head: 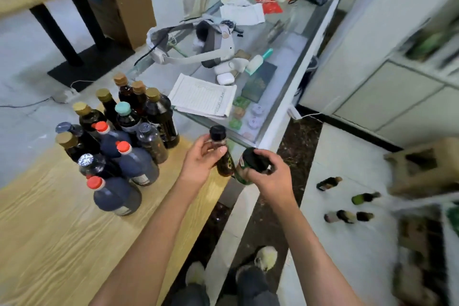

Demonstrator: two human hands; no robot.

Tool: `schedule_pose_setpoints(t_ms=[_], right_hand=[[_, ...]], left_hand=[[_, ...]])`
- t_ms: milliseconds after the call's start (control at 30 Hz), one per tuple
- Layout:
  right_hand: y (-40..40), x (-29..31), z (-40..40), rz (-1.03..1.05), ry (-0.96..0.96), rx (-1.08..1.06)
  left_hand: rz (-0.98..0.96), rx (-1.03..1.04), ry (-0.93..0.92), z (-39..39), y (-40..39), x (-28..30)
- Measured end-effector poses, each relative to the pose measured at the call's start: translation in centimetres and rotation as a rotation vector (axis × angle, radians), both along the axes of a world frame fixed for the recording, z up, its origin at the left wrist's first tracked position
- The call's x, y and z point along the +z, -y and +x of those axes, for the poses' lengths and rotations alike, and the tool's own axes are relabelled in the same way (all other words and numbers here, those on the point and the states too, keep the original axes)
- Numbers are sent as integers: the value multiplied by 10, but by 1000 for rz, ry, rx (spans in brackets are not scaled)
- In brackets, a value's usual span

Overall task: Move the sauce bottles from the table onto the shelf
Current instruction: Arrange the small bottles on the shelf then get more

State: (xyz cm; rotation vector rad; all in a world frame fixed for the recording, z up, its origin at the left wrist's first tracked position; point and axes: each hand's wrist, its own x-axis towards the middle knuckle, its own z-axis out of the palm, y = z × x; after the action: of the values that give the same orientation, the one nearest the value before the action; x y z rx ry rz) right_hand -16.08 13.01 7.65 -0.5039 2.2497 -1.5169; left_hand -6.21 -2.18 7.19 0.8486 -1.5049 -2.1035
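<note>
The left hand (202, 160) grips a slim dark bottle (221, 154) with a black cap; the right hand (269, 174) grips a green-labelled jar (242, 171) by its black lid. Both are held just past the desk (49, 243) edge. Thirteen dark bottles (116, 136) stand clustered on the desk, capped gold, red, teal, or foil.

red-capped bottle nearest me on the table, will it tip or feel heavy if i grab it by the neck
The red-capped bottle looks wide and squat, so it probably won't tip easily. It seems full of dark liquid, so likely heavy. Its narrow neck may slip.
</note>
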Motion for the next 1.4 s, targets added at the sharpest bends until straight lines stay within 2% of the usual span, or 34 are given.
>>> schedule_pose_setpoints(t_ms=[200,400,533,733,833,1100,1400], right_hand=[[-89,66,-11,-126,-132,-184],[-197,112,-26,-188,-263,-370],[-291,135,-30,-189,-338,-512],[-437,163,-27,-182,-395,-690],[-512,175,-25,-170,-484,-762],[-668,212,-23,-113,-639,-972],[-789,253,-36,-22,-733,-1285]], left_hand=[[-7,-111,-82,-66,-79,69],[-244,-444,-101,-106,-188,111],[-299,-640,-166,-128,-280,137],[-345,-808,-281,-159,-415,173],[-389,-888,-318,-177,-491,184],[-392,-1059,-468,-206,-670,227],[-362,-1272,-612,-258,-821,263]])
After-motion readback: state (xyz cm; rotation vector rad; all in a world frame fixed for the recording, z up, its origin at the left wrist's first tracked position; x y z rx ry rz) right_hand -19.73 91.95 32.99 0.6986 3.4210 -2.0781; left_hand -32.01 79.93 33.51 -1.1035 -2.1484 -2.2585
